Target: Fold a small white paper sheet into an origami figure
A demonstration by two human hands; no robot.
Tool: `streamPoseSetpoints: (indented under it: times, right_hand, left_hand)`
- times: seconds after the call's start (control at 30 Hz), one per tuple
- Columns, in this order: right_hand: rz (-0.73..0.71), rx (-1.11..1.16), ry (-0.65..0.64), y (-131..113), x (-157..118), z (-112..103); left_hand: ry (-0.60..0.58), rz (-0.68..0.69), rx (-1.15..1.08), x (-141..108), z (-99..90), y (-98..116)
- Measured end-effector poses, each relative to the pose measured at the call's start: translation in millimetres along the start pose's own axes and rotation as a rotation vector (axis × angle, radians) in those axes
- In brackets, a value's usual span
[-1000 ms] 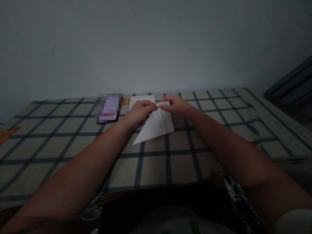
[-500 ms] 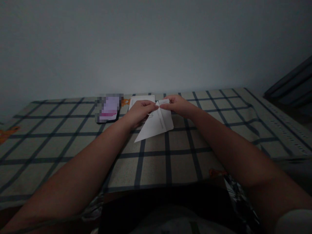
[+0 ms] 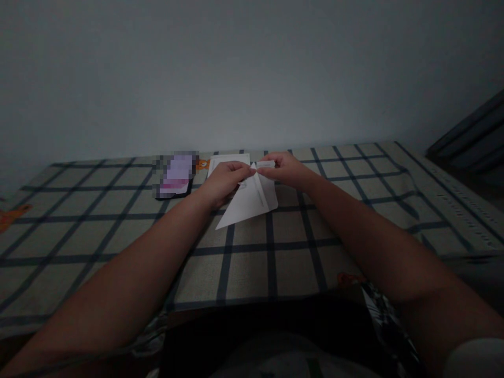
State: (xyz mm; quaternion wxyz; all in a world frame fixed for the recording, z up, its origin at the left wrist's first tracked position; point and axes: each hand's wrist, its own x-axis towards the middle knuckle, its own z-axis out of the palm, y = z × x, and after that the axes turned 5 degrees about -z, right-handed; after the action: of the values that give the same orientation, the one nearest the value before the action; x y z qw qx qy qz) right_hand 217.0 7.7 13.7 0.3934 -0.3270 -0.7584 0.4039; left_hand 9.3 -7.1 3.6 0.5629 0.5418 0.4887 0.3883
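A folded sheet of white paper is held up off the checked tablecloth, its sharp corner pointing toward me and to the left. Creases and faint printing show on it. My left hand pinches the far edge between thumb and fingers. Close beside it, my right hand grips the same paper near its folded peak, thumb on top and fingers behind. The two thumbs almost meet. The fingers beneath the paper are partly hidden.
A phone with a blurred lit screen lies left of my hands. More white paper rests behind my left hand. The checked tablecloth covers the table up to a grey wall. Dark folded fabric is at the far right.
The paper has tilted slightly and its near edge has shifted a little to the left. Both hands keep their grip and have hardly moved.
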Motion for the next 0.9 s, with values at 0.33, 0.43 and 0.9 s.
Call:
streamPoseSetpoints:
  times: [0.33,0.43,0.9]
  right_hand:
    - [0.162,0.298,-0.081,10.3,-0.3,-1.0]
    - [0.180,0.292,-0.074,8.9,-1.1,-0.7]
    - [0.088,0.128,0.016,1.4,0.8,1.7]
  left_hand:
    - [0.006,-0.006,0.050,-4.4,-1.1,5.4]
    - [0.002,-0.025,0.074,-3.9,-1.8,6.2]
    - [-0.051,-0.035,-0.008,-2.3,-1.1,2.9]
